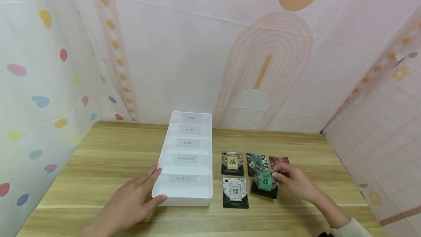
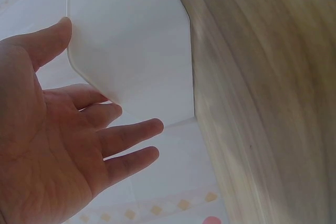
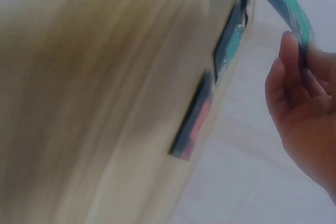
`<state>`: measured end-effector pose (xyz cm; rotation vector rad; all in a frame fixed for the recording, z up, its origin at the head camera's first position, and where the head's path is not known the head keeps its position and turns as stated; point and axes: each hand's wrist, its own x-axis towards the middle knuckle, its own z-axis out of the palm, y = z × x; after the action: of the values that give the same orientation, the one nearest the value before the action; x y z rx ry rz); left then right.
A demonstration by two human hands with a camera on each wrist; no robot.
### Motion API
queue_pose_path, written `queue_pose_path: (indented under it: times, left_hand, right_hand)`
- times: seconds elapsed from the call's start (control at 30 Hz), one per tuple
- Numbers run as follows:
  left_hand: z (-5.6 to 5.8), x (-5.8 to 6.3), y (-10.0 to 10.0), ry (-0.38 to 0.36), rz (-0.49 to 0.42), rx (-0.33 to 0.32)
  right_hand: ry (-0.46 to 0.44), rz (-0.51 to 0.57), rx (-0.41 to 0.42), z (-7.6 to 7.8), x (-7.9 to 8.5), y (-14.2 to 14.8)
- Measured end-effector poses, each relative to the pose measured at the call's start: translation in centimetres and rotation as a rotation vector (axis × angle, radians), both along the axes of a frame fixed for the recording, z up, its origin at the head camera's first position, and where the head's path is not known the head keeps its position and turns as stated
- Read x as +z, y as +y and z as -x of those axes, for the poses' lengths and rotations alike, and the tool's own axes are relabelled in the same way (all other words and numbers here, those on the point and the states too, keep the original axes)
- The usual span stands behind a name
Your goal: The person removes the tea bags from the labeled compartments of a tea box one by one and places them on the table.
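My right hand (image 1: 297, 182) pinches one edge of a green-labelled sachet (image 1: 265, 184), lifted off the table as the right wrist view shows. Partly behind it lies another green-labelled sachet (image 1: 257, 161), and a red sachet (image 1: 276, 160) is half covered by my fingers. To the left rest a yellow-labelled sachet (image 1: 232, 164) and a white-labelled sachet (image 1: 235, 193). A white divided box (image 1: 184, 201) with labelled compartments stands left of the sachets. With fingers extended, my left hand (image 1: 128, 196) touches the box's near left corner, thumb at the front rim (image 2: 68, 59).
The wooden table (image 1: 108, 156) carries the box and sachets. A patterned cloth (image 1: 184, 54) hangs behind its far edge, with more patterned cloth at the left (image 1: 42, 83) and right (image 1: 378, 149) sides.
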<state>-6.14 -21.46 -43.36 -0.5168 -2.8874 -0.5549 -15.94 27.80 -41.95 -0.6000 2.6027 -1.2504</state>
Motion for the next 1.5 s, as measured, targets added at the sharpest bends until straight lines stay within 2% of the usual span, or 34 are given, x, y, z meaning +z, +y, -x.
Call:
queue_pose_path:
  times: [0.1, 0.43, 1.03, 1.2, 1.5]
  left_hand:
    - [0.0, 0.0, 0.0, 0.002, 0.0, -0.001]
    - [0.0, 0.0, 0.0, 0.024, 0.003, -0.007]
    - [-0.1, 0.2, 0.0, 0.025, 0.004, -0.008]
    - [-0.1, 0.2, 0.1, 0.019, 0.008, -0.008]
    - [-0.1, 0.2, 0.0, 0.019, 0.009, -0.009]
  right_hand:
    - [-0.053, -0.015, 0.0, 0.1, -0.4, 0.2]
    - [-0.146, -0.039, 0.072, 0.6, -1.8, 0.8]
    - [-0.088, -0.12, 0.143, 1.6, -3.4, 0.6]
    - [-0.073, -0.158, 0.141, 1.6, -3.5, 0.3]
    - [-0.08, -0.156, 0.128, 1.4, -3.4, 0.2]
